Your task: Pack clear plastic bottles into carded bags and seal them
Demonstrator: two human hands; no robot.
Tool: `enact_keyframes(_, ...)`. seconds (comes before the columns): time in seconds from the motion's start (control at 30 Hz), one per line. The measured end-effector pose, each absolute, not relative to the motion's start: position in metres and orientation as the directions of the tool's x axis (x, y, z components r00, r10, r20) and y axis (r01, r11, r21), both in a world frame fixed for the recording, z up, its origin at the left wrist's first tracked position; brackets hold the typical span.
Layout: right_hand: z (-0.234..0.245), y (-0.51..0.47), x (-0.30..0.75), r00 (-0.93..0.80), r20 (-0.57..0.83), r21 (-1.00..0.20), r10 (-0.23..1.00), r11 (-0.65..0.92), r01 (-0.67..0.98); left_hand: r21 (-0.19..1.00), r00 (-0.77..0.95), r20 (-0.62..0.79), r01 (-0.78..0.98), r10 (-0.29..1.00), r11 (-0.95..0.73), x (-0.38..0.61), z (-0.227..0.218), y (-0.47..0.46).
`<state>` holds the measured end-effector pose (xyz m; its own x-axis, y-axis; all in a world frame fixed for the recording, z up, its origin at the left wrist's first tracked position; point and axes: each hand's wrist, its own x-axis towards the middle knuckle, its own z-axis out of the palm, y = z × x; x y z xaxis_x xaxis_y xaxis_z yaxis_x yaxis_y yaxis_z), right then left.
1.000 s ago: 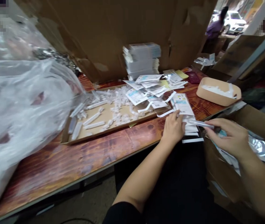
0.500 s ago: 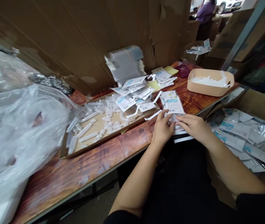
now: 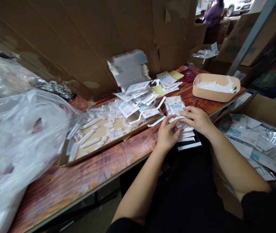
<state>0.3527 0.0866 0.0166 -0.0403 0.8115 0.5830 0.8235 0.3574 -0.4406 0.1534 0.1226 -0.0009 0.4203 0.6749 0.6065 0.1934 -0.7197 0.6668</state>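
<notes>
On the near edge of the table lies a pile of clear plastic packets with white and blue cards [image 3: 177, 106], their white-striped ends overlapping toward my body. My left hand [image 3: 168, 134] rests at the left side of this pile, fingers bent and apart, with a gap between thumb and forefinger. From the right, my right hand [image 3: 198, 121] lays its outstretched fingers across the top packet. The spot under the fingertips is partly hidden. Left of my hands, more carded packets [image 3: 140, 97] lie heaped over a shallow cardboard tray [image 3: 99, 153] with small clear plastic pieces.
A beige basket [image 3: 213, 94] with white strips stands at the right. Below it, a cardboard box [image 3: 274, 105] contains many filled packets. Large plastic bags [image 3: 26, 136] cover the table's left end. A stack of cards [image 3: 128, 66] stands against the cardboard wall [image 3: 79, 38].
My right hand has slid up along the top packet, and its fingers have straightened out of a pinch. My left fingers have loosened slightly. The striped packet ends show more.
</notes>
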Motion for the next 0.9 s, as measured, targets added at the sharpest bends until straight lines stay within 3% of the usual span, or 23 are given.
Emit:
enact_keyframes(0.1, 0.019, 0.085, 0.349, 0.138, 0.655, -0.602, 0.743, 0.401, 0.69, 0.67, 0.393, 0.646, 0.118, 0.654, -0.733, 0.159, 0.006, 0.12)
enact_keyframes(0.27, 0.028, 0.053, 0.34, 0.395, 0.684, -0.696, 0.613, 0.388, 0.604, 0.603, 0.405, 0.719, 0.042, 0.565, -0.797, 0.169, 0.036, 0.091)
enact_keyframes(0.4, 0.047, -0.006, 0.34, 0.509, 0.657, -0.746, 0.555, 0.38, 0.547, 0.708, 0.558, 0.598, -0.031, 0.576, -0.705, 0.164, 0.07, 0.047)
enact_keyframes(0.5, 0.065, -0.051, 0.347, 0.548, 0.57, -0.817, 0.612, 0.351, 0.458, 0.812, 0.748, 0.451, -0.118, 0.486, -0.572, 0.152, 0.096, 0.019)
enact_keyframes(0.57, 0.077, -0.074, 0.353, 0.544, 0.477, -0.875, 0.69, 0.318, 0.365, 0.804, 0.789, 0.43, -0.112, 0.44, -0.584, 0.144, 0.11, 0.009)
enact_keyframes(0.63, 0.084, -0.088, 0.358, 0.501, 0.356, -0.932, 0.789, 0.259, 0.254, 0.754, 0.761, 0.454, -0.051, 0.464, -0.654, 0.141, 0.119, 0.006)
enact_keyframes(0.7, 0.085, -0.095, 0.36, 0.426, 0.198, -0.98, 0.883, 0.163, 0.117, 0.773, 0.765, 0.387, 0.035, 0.515, -0.633, 0.142, 0.12, 0.006)
enact_keyframes(0.73, 0.083, -0.096, 0.359, 0.38, 0.108, -0.994, 0.919, 0.099, 0.042, 0.834, 0.804, 0.273, 0.076, 0.528, -0.547, 0.143, 0.118, 0.006)
enact_keyframes(0.8, 0.073, -0.097, 0.354, 0.295, -0.072, -0.994, 0.953, -0.046, -0.095, 0.961, 0.894, -0.074, 0.183, 0.441, -0.209, 0.145, 0.107, 0.005)
enact_keyframes(0.83, 0.067, -0.098, 0.35, 0.27, -0.146, -0.982, 0.952, -0.107, -0.154, 0.969, 0.908, -0.232, 0.249, 0.348, -0.002, 0.144, 0.099, 0.003)
enact_keyframes(0.9, 0.056, -0.099, 0.344, 0.267, -0.21, -0.958, 0.94, -0.144, -0.247, 0.878, 0.884, -0.414, 0.325, 0.217, 0.351, 0.139, 0.081, -0.002)
